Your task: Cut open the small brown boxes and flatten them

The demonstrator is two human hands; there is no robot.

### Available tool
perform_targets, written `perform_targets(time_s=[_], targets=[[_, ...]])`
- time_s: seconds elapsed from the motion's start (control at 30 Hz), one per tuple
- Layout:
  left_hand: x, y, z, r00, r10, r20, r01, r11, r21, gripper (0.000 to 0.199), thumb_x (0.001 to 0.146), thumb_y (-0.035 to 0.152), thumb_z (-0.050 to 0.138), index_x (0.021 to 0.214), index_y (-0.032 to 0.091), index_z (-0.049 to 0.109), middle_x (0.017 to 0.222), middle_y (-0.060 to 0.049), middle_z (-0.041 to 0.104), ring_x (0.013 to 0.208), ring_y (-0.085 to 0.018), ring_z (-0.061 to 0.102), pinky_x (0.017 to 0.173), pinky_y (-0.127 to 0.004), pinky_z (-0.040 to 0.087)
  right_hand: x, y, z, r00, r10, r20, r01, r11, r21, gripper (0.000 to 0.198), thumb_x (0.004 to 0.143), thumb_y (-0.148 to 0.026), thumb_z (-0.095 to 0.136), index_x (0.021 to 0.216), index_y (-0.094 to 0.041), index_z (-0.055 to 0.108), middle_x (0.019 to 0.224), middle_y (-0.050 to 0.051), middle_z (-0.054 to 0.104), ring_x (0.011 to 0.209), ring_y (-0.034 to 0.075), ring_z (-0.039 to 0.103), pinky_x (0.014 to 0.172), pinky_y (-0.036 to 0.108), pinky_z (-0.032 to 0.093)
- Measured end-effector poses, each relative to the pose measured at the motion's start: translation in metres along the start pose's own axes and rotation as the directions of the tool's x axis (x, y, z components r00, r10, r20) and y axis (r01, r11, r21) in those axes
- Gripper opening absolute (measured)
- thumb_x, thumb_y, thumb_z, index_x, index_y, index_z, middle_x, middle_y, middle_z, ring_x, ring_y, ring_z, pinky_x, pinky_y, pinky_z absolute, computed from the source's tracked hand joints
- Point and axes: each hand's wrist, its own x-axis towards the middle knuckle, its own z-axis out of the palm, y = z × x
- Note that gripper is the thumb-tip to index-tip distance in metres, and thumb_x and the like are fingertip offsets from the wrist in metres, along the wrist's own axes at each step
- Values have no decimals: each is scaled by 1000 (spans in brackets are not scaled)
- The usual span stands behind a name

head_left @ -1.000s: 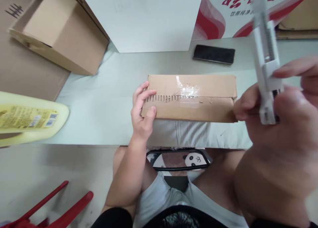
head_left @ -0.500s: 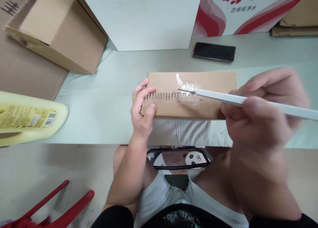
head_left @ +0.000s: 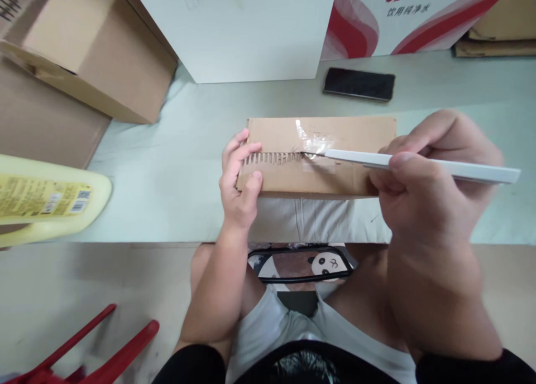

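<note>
- Knife on the seam: your right hand [head_left: 435,191] grasps a white cutter [head_left: 368,159], thumb and fingers pinched around its handle.
- Your left hand [head_left: 239,188] clasps the left end of a brown box [head_left: 280,180], thumb on the top face near your side, fingers toward the far side.
- The box sits on the table [head_left: 167,177] straight ahead of you, between both hands, its long axis running left to right.
- The cutter lies nearly along that same axis — its blade [head_left: 315,154] points left, toward your left fingers, with its tip at the seam [head_left: 274,159] by the left edge of the clear tape [head_left: 320,145].
- Of your two hands, the left is nearer that tip; ragged, exposed corrugation lies between them.
- Your right fingers overlap the box's right end; whether they press on it, you cannot tell from here.
- Beyond the box, well clear of the blade, rests a phone [head_left: 359,84].
</note>
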Motion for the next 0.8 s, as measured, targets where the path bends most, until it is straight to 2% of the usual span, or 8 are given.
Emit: perform_targets(time_s=[0.23, 0.4, 0.6, 0.8], targets=[[0, 0, -1, 1000, -13, 3, 13, 1000, 11, 48, 96, 70, 54, 125, 35, 67, 148, -5, 58, 147, -36, 50, 127, -63, 37, -2, -2, -3, 998, 21, 53, -16, 996, -92, 13, 74, -22, 65, 68, -25, 54, 53, -5, 47, 44, 10, 34, 41, 29, 19], [0, 1, 0, 1000, 6, -5, -6, 1000, -4, 44, 97, 66, 55, 126, 35, 68, 147, -5, 59, 147, -35, 51, 127, -62, 37, -3, -11, -2, 993, -13, 114, 28, 991, -132, 16, 73, -17, 67, 69, -24, 54, 54, -5, 47, 51, 11, 42, 44, 28, 24], [1, 1, -1, 1000, 7, 4, -7, 1000, 5, 45, 96, 66, 54, 127, 36, 67, 148, -4, 59, 146, -35, 51, 125, -61, 40, -4, -13, 1, 984, -31, 174, 71, 971, -229, 16, 75, -20, 70, 69, -24, 56, 53, -7, 48, 48, 9, 38, 45, 28, 25], [1, 1, -3, 1000, -1, 14, 1, 1000, 16, 45, 96, 66, 55, 126, 35, 68, 148, -4, 58, 145, -34, 51, 125, -60, 40, -2, -16, 1, 987, -31, 161, 65, 975, -212, 17, 75, -17, 68, 68, -23, 55, 52, -8, 46, 48, 8, 37, 45, 27, 24]])
